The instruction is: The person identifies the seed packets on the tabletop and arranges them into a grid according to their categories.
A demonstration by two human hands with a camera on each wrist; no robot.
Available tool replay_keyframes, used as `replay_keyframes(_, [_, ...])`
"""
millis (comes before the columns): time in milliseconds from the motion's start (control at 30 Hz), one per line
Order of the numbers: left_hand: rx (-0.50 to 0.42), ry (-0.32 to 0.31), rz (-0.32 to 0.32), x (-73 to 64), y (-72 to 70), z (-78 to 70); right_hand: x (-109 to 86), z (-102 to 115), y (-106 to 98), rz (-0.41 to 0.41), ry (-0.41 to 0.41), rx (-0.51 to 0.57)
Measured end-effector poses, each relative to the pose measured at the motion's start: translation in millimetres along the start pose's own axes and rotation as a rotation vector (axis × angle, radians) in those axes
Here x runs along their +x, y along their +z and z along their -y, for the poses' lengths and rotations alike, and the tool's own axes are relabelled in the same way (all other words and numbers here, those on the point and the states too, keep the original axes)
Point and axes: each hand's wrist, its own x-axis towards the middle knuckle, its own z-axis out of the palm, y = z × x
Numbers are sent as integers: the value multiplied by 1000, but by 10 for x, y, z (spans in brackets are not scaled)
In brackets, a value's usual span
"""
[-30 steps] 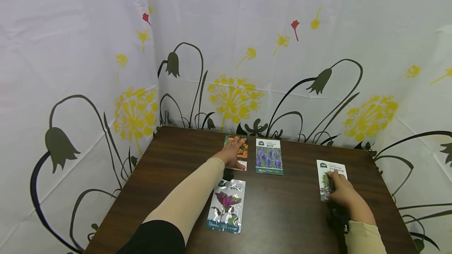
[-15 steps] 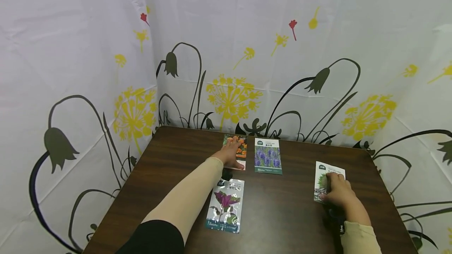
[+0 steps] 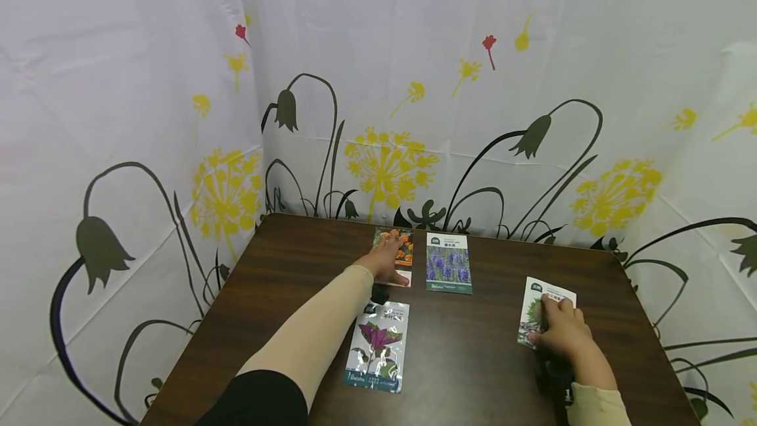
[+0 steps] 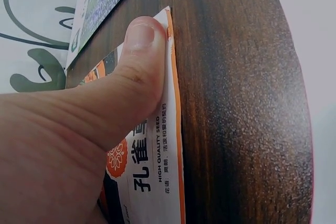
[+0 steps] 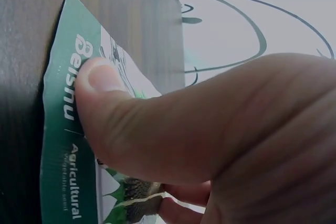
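Note:
At the back of the table my left hand (image 3: 383, 261) lies spread over an orange-flowered seed packet (image 3: 404, 252); its thumb (image 4: 139, 56) rests on the packet's white end strip. A purple-spike flower seed packet (image 3: 448, 263) lies just right of it. Nearer me, beside the left forearm, is a shiny packet with a magenta flower (image 3: 378, 347). On the right side, my right hand (image 3: 564, 331) holds a green-leaf vegetable seed packet (image 3: 530, 314), set at a slant. In the right wrist view its thumb (image 5: 100, 93) presses the packet's green strip, and bent fingertips show under the palm.
A dark brown wooden table (image 3: 473, 360) carries all the packets. White curtains (image 3: 461, 51) printed with grey bellflowers and yellow blooms hang behind and at both sides. Black wrist gear (image 3: 556, 373) is strapped below the right hand.
My right hand has moved a little left and toward me, bringing the green-leaf seed packet along and slanting it more. The left hand stays on the orange-flowered packet.

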Motion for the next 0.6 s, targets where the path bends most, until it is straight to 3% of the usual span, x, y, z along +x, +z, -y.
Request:
replay_keyframes(367, [10,-5,-5,31,45,16,6,-3,107,13,-62,159])
replay_keyframes(600, [11,-2,-4,22,13,-1,-26,33,109,8,-53,118])
